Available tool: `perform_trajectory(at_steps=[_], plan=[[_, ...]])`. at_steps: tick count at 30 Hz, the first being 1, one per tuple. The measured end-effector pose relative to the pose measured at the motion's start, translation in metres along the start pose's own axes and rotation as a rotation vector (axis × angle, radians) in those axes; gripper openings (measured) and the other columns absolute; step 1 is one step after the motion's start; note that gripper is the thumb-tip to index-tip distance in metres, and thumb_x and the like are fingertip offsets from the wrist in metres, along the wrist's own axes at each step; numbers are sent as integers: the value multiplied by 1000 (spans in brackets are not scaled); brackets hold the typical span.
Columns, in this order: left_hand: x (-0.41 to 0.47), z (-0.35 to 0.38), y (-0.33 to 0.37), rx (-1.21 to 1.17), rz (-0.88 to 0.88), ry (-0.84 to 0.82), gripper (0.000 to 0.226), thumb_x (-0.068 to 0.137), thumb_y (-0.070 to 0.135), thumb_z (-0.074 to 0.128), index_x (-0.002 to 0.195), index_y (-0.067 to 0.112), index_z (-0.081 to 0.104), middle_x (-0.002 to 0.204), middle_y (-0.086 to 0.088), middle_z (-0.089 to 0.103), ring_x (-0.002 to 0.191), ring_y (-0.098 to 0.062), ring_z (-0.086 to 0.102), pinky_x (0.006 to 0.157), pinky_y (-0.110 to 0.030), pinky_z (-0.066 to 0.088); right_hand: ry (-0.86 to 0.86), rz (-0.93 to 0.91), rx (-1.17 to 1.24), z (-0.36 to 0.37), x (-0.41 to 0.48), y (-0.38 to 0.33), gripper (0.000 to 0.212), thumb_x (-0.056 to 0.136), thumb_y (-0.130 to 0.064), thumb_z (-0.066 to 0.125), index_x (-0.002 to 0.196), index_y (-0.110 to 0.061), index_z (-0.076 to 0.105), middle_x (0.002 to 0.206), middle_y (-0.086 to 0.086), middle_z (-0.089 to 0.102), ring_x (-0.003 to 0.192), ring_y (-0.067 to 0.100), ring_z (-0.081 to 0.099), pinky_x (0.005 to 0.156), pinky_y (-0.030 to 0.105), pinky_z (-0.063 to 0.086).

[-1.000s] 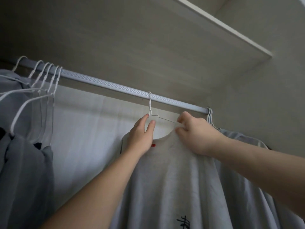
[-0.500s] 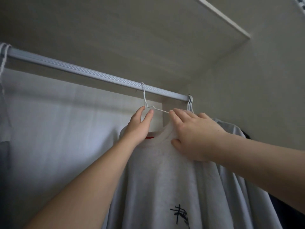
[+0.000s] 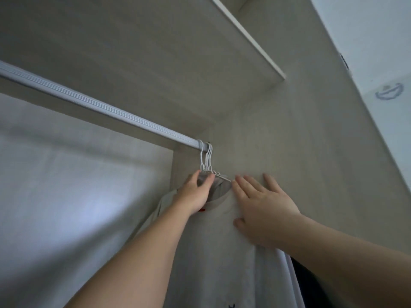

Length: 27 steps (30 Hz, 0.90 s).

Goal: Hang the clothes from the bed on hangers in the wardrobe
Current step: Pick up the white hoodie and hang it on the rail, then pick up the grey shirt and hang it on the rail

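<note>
Two arms reach up; the left hand [image 3: 195,194] grips the collar of one pale T-shirt [image 3: 211,252], while the right hand [image 3: 264,210] lies flat on its shoulder, fingers spread. The T-shirt hangs at the right end of the single rail [image 3: 111,112]; about four white wire hangers [image 3: 205,158] bunch there.

No legible txt; black print [image 3: 298,305] on T-shirt [image 3: 211,252] cut off, unreadable.

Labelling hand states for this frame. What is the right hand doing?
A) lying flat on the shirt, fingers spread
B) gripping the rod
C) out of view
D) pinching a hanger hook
A: the right hand lies flat on the shirt beside the collar, its fingers straight and spread, curled round nothing.
</note>
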<state>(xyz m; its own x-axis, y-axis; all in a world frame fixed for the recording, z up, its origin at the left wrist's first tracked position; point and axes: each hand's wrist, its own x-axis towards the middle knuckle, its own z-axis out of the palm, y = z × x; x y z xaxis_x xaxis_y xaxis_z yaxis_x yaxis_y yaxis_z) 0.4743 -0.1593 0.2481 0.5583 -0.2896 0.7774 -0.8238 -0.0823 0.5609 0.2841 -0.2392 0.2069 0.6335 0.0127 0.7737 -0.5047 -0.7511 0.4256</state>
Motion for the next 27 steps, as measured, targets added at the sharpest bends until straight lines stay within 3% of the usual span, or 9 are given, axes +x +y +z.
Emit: perform_trajectory(at_steps=[3,5,7,11,14,18,21,24,27], plan=[[8,20,-6,-40,10,46,102,63,90,33,148,34,40,151,2,48,138,-22,45,117,-42,32,84,-17,13,13,0,-1,80,93,-52,31,155,-6,10,163,10,9,151,22,7,118,51,-7],[14,26,-13,-47,25,90,98,66,89,33,146,33,44,147,1,52,135,-23,48,115,-42,34,81,14,22,20,3,-5,84,79,-53,34,144,-1,42,150,16,43,139,28,39,114,54,6],[19,28,-19,-12,30,124,88,75,85,35,146,33,43,149,0,50,137,-25,45,115,-45,33,129,19,20,25,6,-5,84,73,-53,41,135,1,54,139,17,55,129,31,52,111,57,11],[22,27,-28,16,6,135,94,65,93,23,143,44,39,153,4,44,142,-27,38,116,-54,27,116,-14,-37,27,5,-11,86,92,-52,39,155,-4,5,163,14,6,150,28,6,112,56,-15],[16,21,-24,15,-12,116,89,68,93,22,144,49,36,159,8,36,147,-28,29,118,-56,21,114,-37,-31,22,-1,-10,88,93,-53,40,155,-5,0,163,13,0,150,26,0,117,52,-13],[-20,18,-6,103,-80,86,66,92,76,29,152,50,22,165,10,19,153,-25,9,120,-57,4,33,-96,24,6,-18,-2,81,94,-52,40,155,-11,5,164,8,-2,150,21,-4,120,44,-9],[-56,16,12,152,101,233,63,96,67,35,153,43,25,164,9,21,151,-22,13,120,-54,10,30,-117,93,-13,-47,19,71,93,-51,41,153,-19,20,162,2,18,149,18,12,120,43,-1],[-97,19,35,229,379,254,72,88,70,28,151,37,34,164,3,25,151,-24,15,121,-51,15,93,-96,-1,-29,-97,48,65,86,-50,40,145,-22,40,148,-2,45,141,23,36,115,51,20],[-141,33,62,285,608,228,70,89,65,32,150,32,41,163,-3,28,151,-30,18,119,-56,17,101,-52,-44,-42,-156,75,63,85,-44,43,144,-24,42,152,0,40,145,25,30,115,56,19]])
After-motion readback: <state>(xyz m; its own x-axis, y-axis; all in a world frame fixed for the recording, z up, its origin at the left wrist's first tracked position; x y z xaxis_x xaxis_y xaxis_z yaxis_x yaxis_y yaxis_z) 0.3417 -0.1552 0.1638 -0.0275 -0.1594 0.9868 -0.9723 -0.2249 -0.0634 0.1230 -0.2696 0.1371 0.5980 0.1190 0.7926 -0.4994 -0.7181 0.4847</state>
